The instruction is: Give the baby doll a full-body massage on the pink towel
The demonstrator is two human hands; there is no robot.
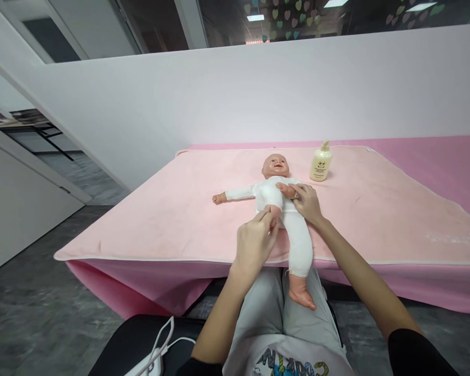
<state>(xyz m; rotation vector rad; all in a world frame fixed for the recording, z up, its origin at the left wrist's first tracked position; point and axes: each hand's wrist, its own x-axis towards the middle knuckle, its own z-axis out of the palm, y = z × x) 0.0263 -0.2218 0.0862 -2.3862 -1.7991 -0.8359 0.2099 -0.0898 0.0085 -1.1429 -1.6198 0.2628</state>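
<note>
A baby doll [269, 194] in a white cloth body lies on its back on a pale pink blanket [172, 209], head away from me. My left hand [256, 237] is closed around the foot of its bent leg, which is folded up toward the belly. With my right hand [307, 202] I grip the doll's arm near its hand [285, 190], which rests across the chest. The other arm stretches out to the left. Its straight leg [298, 245] reaches over the table's front edge, the bare foot hanging above my lap.
A pale yellow pump bottle [320, 163] stands to the right of the doll's head. Beneath the blanket a darker pink cloth [454, 172] covers the table. A white wall [258, 99] rises behind. At lower left, a white cable [168, 334] lies over a black seat [117, 344].
</note>
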